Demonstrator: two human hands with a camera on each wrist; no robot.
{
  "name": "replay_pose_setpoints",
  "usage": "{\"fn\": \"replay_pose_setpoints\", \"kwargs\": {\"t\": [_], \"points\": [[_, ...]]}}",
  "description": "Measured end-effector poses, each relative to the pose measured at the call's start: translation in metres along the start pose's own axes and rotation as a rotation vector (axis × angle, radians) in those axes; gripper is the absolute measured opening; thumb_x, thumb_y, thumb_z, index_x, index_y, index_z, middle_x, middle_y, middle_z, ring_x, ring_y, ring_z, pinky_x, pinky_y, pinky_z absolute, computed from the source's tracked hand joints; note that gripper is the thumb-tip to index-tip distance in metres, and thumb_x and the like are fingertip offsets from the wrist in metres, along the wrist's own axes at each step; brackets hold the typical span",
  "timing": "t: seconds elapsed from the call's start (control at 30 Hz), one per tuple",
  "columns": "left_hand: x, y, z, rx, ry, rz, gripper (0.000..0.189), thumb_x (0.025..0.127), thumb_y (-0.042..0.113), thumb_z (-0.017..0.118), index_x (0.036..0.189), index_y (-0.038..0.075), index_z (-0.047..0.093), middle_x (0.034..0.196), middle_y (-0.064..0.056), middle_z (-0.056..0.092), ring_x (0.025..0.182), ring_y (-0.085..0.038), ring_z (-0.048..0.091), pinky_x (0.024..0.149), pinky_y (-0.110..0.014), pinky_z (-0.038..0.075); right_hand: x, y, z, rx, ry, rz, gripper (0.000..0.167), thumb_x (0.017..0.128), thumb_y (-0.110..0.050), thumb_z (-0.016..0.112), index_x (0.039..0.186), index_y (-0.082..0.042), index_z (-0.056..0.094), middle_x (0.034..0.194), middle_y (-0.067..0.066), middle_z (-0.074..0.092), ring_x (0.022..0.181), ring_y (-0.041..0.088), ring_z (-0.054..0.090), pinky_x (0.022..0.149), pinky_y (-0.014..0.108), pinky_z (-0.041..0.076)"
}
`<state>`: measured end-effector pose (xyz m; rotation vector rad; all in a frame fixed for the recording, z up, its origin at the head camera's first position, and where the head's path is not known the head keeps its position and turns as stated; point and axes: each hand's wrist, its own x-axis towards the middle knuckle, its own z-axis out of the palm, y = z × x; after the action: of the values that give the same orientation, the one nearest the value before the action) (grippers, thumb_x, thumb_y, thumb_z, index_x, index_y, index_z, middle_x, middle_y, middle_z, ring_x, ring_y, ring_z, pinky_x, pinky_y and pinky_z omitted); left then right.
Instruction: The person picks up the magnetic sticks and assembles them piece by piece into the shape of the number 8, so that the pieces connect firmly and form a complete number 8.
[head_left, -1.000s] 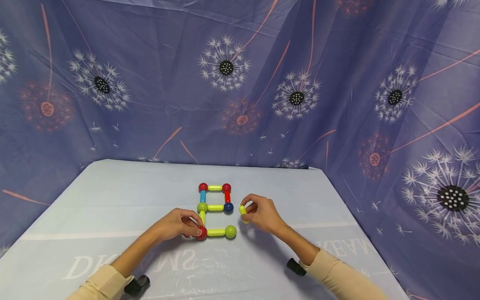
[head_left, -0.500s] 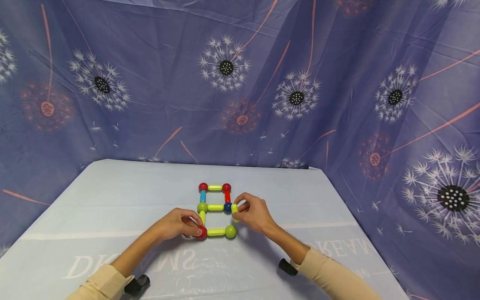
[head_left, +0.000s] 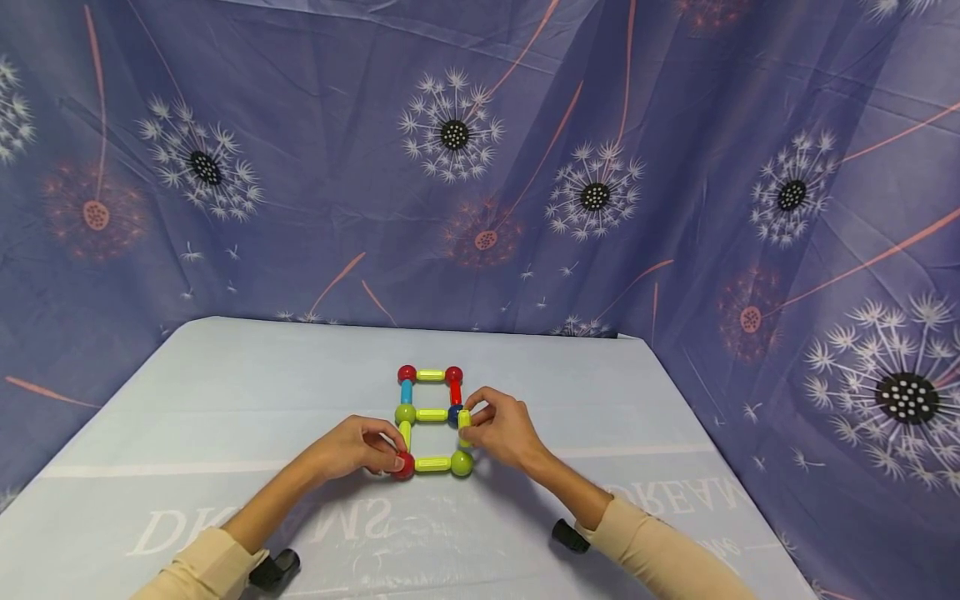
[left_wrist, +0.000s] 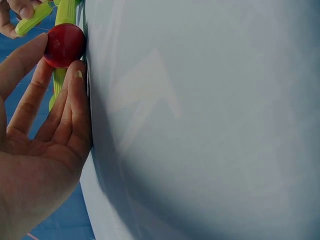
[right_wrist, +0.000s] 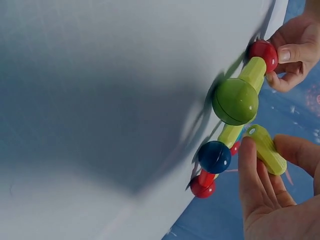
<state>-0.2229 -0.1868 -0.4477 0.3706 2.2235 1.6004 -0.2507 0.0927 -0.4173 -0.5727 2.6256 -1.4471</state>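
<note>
On the table lies a flat frame of coloured balls and magnetic rods, shaped like two joined squares. My left hand (head_left: 356,446) pinches the red ball (head_left: 404,467) at its near left corner, thumb and fingers on either side in the left wrist view. Between thumb and fingers, my right hand (head_left: 504,427) holds a yellow-green magnetic rod (right_wrist: 268,150). That rod is raised above the frame's right side, over the gap between the dark blue ball (right_wrist: 215,157) and the near green ball (right_wrist: 235,101). In the right wrist view it appears apart from both.
The pale tablecloth (head_left: 300,367) has faint lettering. Purple flowered cloth (head_left: 480,167) hangs behind and to the right. Dark wrist devices (head_left: 274,572) sit at both cuffs. The frame's far square has two red balls, a blue rod (head_left: 407,392) and a red rod (head_left: 455,392).
My right hand has moved left with the yellow-green magnetic rod, from beside the frame to over its right side, and the rod stands straighter. The left hand stays on the red ball.
</note>
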Motion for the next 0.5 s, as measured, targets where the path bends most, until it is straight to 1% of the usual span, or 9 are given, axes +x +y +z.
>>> {"fn": "replay_pose_setpoints", "kwargs": {"t": [0.13, 0.2, 0.5], "points": [[-0.0001, -0.0001, -0.0001, 0.001, 0.0, 0.001, 0.026, 0.086, 0.015, 0.079, 0.107, 0.002, 0.072, 0.095, -0.01, 0.077, 0.08, -0.016, 0.067, 0.07, -0.035, 0.056, -0.0001, 0.0017, 0.0015, 0.024, -0.006, 0.005, 0.028, 0.081, -0.008, 0.081, 0.106, -0.01, 0.067, 0.088, 0.008, 0.075, 0.068, 0.026, 0.074, 0.064, 0.031, 0.058], [-0.0003, 0.0002, 0.0, 0.002, -0.001, 0.001, 0.025, 0.086, 0.015, 0.079, 0.107, 0.002, 0.073, 0.095, -0.01, 0.077, 0.08, -0.016, 0.067, 0.07, -0.035, 0.056, 0.0001, 0.003, 0.0024, 0.033, -0.009, 0.007, 0.028, 0.081, -0.008, 0.08, 0.106, -0.009, 0.067, 0.088, 0.008, 0.075, 0.068, 0.027, 0.074, 0.063, 0.031, 0.058], [-0.0006, 0.0012, 0.0002, 0.005, 0.003, 0.0, 0.025, 0.087, 0.015, 0.079, 0.107, 0.003, 0.073, 0.096, -0.01, 0.077, 0.081, -0.016, 0.067, 0.071, -0.036, 0.056, 0.0, 0.0056, 0.0051, 0.005, -0.007, 0.013, 0.028, 0.081, -0.01, 0.081, 0.106, -0.01, 0.067, 0.088, 0.006, 0.076, 0.066, 0.016, 0.072, 0.064, 0.031, 0.057]]}}
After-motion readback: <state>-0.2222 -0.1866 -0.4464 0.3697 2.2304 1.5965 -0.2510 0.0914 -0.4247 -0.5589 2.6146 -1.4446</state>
